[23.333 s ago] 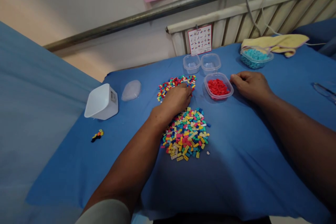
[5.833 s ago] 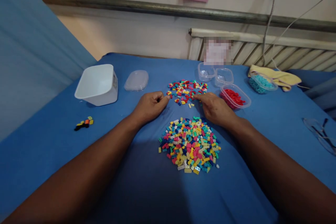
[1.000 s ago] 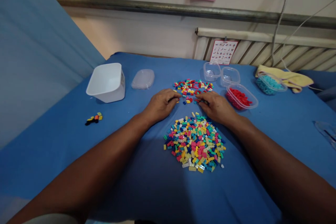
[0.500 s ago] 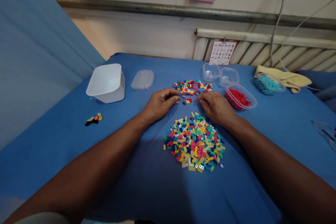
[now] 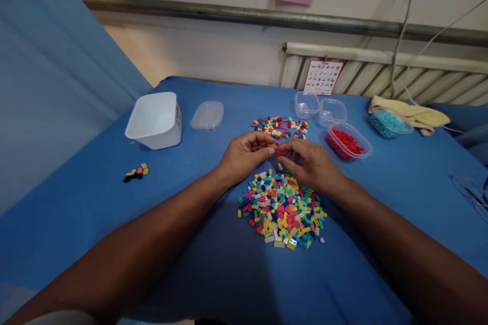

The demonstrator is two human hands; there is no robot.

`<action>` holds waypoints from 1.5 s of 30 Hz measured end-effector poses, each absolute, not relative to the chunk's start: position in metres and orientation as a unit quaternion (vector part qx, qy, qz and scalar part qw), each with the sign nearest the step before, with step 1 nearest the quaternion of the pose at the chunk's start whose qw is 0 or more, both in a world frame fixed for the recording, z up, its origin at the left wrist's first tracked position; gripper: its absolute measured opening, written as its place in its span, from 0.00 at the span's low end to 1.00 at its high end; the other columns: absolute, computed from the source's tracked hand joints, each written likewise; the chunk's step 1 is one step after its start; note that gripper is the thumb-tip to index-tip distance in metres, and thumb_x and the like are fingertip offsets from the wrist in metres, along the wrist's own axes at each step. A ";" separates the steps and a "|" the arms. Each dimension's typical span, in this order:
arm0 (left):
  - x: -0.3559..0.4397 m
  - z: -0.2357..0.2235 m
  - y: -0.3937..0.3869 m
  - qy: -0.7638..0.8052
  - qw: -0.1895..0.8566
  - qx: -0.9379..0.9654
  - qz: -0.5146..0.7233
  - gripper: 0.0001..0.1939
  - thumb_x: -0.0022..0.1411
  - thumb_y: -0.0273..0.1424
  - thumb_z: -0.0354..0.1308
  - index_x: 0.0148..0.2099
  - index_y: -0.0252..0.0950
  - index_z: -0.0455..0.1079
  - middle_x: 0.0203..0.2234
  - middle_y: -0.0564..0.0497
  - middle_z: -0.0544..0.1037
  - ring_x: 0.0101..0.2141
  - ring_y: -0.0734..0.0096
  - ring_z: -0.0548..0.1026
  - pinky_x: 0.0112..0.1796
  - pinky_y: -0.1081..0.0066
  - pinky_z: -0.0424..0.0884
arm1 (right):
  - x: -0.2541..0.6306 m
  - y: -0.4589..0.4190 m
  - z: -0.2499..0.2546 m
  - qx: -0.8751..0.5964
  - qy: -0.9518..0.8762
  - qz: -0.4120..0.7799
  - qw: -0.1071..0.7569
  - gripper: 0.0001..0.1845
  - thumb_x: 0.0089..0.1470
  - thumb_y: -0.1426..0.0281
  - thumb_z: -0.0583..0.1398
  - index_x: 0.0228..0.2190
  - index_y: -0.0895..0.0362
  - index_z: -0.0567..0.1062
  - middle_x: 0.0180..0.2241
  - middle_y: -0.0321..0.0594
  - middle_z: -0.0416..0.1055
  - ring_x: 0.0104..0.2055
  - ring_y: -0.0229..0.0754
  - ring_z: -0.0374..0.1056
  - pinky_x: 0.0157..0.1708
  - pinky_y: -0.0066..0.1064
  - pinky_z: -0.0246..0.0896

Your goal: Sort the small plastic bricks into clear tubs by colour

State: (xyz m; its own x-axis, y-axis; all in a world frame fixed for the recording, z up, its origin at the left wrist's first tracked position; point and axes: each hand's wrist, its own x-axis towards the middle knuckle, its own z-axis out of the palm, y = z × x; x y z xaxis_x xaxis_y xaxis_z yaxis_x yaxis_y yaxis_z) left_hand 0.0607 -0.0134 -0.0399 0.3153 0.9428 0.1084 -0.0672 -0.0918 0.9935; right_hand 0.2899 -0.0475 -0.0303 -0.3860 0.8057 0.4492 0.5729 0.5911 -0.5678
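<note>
Both hands [image 5: 247, 157] [image 5: 310, 165] have converged, grips nearly closed at red bricks [image 5: 277, 149].

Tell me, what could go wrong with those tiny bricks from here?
The red pieces between the left hand and right hand could drop and get lost in the near mixed pile. The lidless red tub sits close by the right hand, so a bump might spill it. The far pile lies close enough that a brushing hand might mix both.

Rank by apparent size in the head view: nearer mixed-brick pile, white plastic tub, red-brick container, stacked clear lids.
Largest to smallest:
nearer mixed-brick pile
white plastic tub
red-brick container
stacked clear lids
</note>
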 end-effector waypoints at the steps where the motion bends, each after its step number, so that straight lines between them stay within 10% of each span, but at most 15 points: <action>1: 0.062 -0.040 -0.014 0.372 0.561 0.584 0.455 0.18 0.58 0.36 0.78 0.47 0.34 0.80 0.40 0.48 0.85 0.41 0.70 0.82 0.50 0.64 0.79 | 0.289 -0.048 -0.030 -0.420 -0.811 0.161 0.373 0.09 0.70 0.69 0.65 0.50 0.52 0.82 0.41 0.41 0.85 0.41 0.46 0.81 0.44 0.38 0.74; 18: 0.067 -0.041 -0.018 0.350 0.583 0.572 0.458 0.19 0.58 0.39 0.80 0.46 0.35 0.81 0.36 0.50 0.85 0.36 0.73 0.82 0.42 0.70 0.79 | 0.287 -0.049 -0.016 -0.394 -0.809 0.148 0.411 0.08 0.68 0.72 0.64 0.44 0.53 0.84 0.36 0.38 0.83 0.36 0.41 0.77 0.39 0.34 0.70; 24: 0.044 -0.036 -0.003 0.447 0.386 0.629 0.506 0.15 0.66 0.42 0.71 0.44 0.35 0.82 0.33 0.50 0.84 0.33 0.72 0.77 0.37 0.70 0.73 | 0.354 -0.026 0.012 -0.532 -0.733 0.047 0.421 0.10 0.64 0.66 0.65 0.44 0.54 0.87 0.36 0.41 0.85 0.35 0.45 0.78 0.37 0.36 0.71; 32: 0.034 -0.039 0.019 0.503 0.336 0.621 0.498 0.15 0.64 0.43 0.68 0.42 0.35 0.81 0.29 0.52 0.81 0.30 0.70 0.74 0.34 0.68 0.68 | 0.429 0.000 0.001 -0.697 -0.667 -0.005 0.263 0.16 0.61 0.62 0.65 0.44 0.55 0.89 0.34 0.45 0.85 0.34 0.52 0.79 0.39 0.43 0.73; 45: 0.037 -0.043 0.015 0.507 0.363 0.613 0.485 0.14 0.64 0.42 0.68 0.41 0.36 0.81 0.29 0.52 0.80 0.30 0.72 0.71 0.35 0.69 0.68 | 0.330 -0.010 -0.032 -0.429 -0.861 0.051 0.269 0.19 0.73 0.70 0.58 0.56 0.55 0.85 0.55 0.50 0.86 0.58 0.54 0.82 0.61 0.47 0.76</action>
State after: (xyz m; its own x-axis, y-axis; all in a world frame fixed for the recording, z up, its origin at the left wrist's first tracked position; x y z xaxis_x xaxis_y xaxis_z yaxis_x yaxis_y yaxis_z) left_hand 0.0371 0.0154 -0.0433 0.0161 0.9739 0.2266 0.2701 -0.2224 0.9368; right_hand 0.3301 -0.0100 -0.0325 -0.4874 0.7663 0.4187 0.7111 0.6266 -0.3191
